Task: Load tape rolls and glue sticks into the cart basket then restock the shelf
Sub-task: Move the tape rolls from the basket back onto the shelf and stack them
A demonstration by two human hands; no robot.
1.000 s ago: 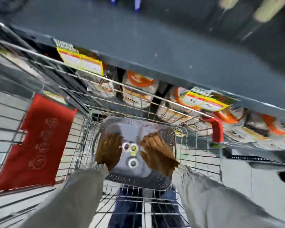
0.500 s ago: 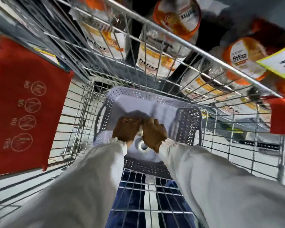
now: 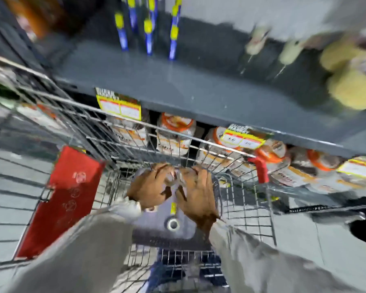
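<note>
Inside the cart: a grey perforated basket sits in the wire cart.
Hands: left hand and right hand meet above the basket, fingers curled around blurred clear rolls; exact grip unclear.
Tape roll: lies on the basket floor, below the hands.
Glue stick: just above it.
Shelf: beyond the cart.
</note>
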